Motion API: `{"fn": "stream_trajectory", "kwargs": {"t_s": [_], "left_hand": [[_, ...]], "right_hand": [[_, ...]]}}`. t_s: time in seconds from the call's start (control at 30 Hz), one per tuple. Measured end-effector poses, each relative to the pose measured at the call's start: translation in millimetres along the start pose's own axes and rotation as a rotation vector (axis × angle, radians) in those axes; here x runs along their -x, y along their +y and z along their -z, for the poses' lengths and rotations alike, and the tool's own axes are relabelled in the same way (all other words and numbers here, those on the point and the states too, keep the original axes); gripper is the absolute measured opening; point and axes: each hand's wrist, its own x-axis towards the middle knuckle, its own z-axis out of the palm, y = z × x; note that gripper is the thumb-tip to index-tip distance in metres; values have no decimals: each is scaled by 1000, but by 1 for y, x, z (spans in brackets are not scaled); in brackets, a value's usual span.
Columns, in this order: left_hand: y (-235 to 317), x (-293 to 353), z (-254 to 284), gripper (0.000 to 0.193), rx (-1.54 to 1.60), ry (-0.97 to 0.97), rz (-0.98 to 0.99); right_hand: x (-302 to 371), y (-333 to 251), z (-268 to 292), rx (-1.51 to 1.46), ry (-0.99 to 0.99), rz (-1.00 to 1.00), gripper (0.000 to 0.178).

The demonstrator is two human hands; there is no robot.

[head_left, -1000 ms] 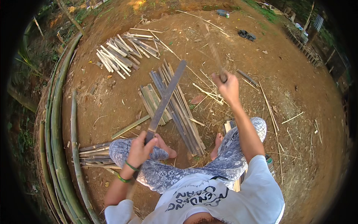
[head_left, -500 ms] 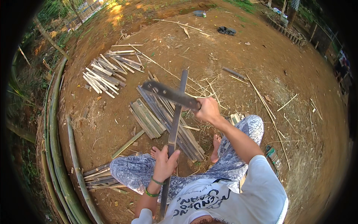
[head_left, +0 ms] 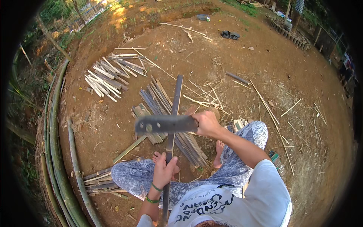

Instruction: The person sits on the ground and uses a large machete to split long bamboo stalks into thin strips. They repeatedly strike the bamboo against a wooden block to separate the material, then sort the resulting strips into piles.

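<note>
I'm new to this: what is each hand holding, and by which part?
The left hand grips a long strip partway along; the right hand grips a broad blade by the end hidden in its grasp.

brown earthen ground [head_left: 261, 66], sunlit patches [head_left: 119, 11] at far left, green foliage [head_left: 53, 18] nearby, low edging [head_left: 290, 38] far right

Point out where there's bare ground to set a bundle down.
Upper right: mostly bare soil between the crumpled black sheet and the long strips. Left: a patch with only scraps, between the grey pole and the short slats. Crowded: beyond the feet, where long slats lie under the held stick and knife.
</note>
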Motion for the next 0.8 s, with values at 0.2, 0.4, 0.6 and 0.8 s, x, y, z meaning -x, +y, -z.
{"fn": "stream_trajectory", "kwargs": {"t_s": [0.2,0.4,0.6,0.8], "left_hand": [[-10,45,5,15,18,-115,-11],[1,3,11,31,222,-75,107],[33,-40,-2,42,338,-147,98],[22,-60,-9,43,323,-67,204]], "right_hand": [[-47,86,9,-244,-6,-698,27],[-37,47,13,-397,157,-442,18],[11,-4,-27,-282,146,-77,17],[19,-38,-18,-363,166,120,15]]}}
